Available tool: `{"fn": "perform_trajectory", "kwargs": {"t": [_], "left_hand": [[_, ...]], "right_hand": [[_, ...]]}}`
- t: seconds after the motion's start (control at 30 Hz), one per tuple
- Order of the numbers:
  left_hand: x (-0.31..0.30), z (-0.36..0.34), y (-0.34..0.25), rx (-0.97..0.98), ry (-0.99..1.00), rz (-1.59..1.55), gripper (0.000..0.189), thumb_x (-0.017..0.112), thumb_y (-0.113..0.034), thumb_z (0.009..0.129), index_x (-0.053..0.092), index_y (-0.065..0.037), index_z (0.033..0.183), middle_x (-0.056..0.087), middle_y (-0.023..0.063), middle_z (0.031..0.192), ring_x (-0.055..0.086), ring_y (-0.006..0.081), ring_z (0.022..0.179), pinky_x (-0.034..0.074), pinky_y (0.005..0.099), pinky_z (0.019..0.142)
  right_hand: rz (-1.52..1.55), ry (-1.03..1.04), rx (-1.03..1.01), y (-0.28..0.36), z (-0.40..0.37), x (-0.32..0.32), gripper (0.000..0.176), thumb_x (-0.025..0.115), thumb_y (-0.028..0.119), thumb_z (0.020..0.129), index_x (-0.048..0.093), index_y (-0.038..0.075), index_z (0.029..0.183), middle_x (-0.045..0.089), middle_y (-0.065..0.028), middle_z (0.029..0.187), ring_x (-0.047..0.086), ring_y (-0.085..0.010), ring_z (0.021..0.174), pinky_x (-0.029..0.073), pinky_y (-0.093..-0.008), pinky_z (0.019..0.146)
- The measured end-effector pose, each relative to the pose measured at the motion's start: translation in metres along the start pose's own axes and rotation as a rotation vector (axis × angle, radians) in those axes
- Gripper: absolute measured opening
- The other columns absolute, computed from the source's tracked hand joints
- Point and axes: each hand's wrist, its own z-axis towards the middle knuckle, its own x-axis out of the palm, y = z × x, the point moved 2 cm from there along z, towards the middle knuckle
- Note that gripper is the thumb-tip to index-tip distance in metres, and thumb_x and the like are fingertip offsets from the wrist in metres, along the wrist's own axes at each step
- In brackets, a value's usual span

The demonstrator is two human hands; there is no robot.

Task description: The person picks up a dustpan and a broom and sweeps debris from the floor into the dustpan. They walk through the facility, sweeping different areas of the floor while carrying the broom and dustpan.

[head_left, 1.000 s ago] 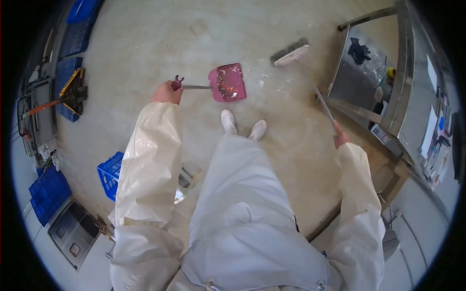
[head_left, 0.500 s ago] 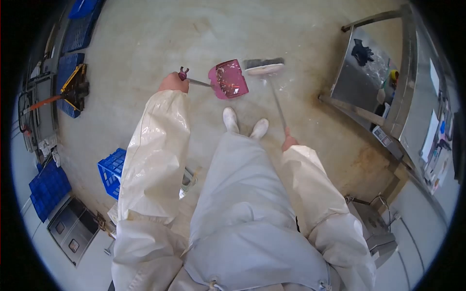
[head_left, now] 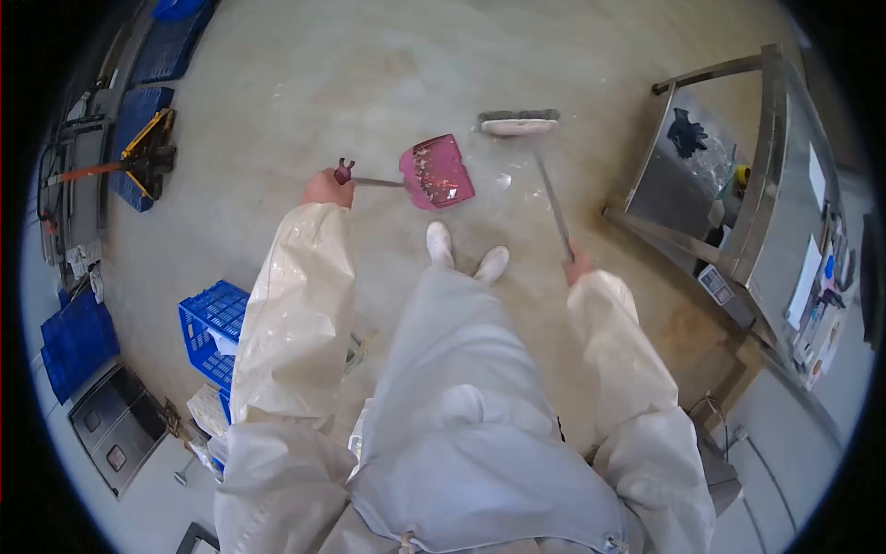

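My left hand point(head_left: 327, 190) is closed round the top of the handle of a pink long-handled dustpan point(head_left: 445, 171). Debris and bits of litter lie in the pan, which rests on the floor ahead of my boots. With fingers wrapped round its grey handle, my right hand point(head_left: 579, 264) holds a broom point(head_left: 520, 124). The broom's head, pale with dark bristles, is on the floor beyond and to the right of the dustpan, apart from it. Small bright scraps point(head_left: 504, 181) lie on the floor between the two.
On the right stands a steel table point(head_left: 646, 194) with a black glove point(head_left: 686, 134) on its lower shelf. A blue crate point(head_left: 212, 323) sits at my left. Further left are a yellow pallet jack point(head_left: 148, 152) and blue pallets point(head_left: 171, 51). My white boots point(head_left: 440, 243) are on the wet-looking floor.
The broom has swung right, away from the dustpan, with my right hand moving outward and slightly forward. The dustpan appears slightly lower in view, and the camera view has shifted.
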Motion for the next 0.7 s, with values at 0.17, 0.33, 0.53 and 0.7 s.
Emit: {"fn": "perform_trajectory", "kwargs": {"t": [0.17, 0.33, 0.53, 0.7], "left_hand": [[0.019, 0.015, 0.011, -0.028, 0.010, 0.024, 0.028, 0.057, -0.026, 0.068, 0.058, -0.005, 0.087, 0.058, 0.0154, 0.084, 0.056, 0.0291, 0.081, 0.044, 0.0376, 0.071], [0.015, 0.023, 0.006, -0.050, 0.044, 0.030, 0.028, 0.057, -0.025, 0.069, 0.058, -0.003, 0.087, 0.058, 0.0170, 0.083, 0.056, 0.0303, 0.082, 0.043, 0.0381, 0.071], [0.015, 0.027, 0.014, 0.005, 0.104, 0.011, 0.030, 0.060, -0.026, 0.067, 0.057, -0.003, 0.087, 0.058, 0.0166, 0.084, 0.056, 0.0308, 0.082, 0.043, 0.0385, 0.071], [0.014, 0.024, 0.031, -0.012, 0.033, 0.015, 0.031, 0.061, -0.027, 0.067, 0.057, -0.004, 0.088, 0.059, 0.0150, 0.085, 0.056, 0.0299, 0.082, 0.044, 0.0385, 0.071]], "right_hand": [[-0.009, -0.165, -0.050, -0.002, 0.102, 0.047, 0.054, 0.046, 0.007, 0.070, 0.034, 0.015, 0.123, 0.055, -0.0162, 0.085, 0.052, -0.0296, 0.075, 0.041, -0.0378, 0.064], [-0.284, -0.263, -0.182, -0.028, 0.076, 0.144, 0.056, 0.042, 0.006, 0.071, 0.029, 0.012, 0.125, 0.049, -0.0194, 0.107, 0.045, -0.0324, 0.104, 0.036, -0.0388, 0.087], [0.072, 0.137, -0.304, 0.007, -0.049, 0.070, 0.056, 0.053, 0.007, 0.068, 0.037, 0.009, 0.121, 0.049, -0.0170, 0.110, 0.047, -0.0283, 0.103, 0.036, -0.0306, 0.087], [0.103, 0.076, -0.176, 0.004, -0.093, 0.031, 0.057, 0.054, 0.005, 0.068, 0.036, 0.009, 0.121, 0.048, -0.0168, 0.111, 0.047, -0.0276, 0.103, 0.036, -0.0294, 0.087]]}}
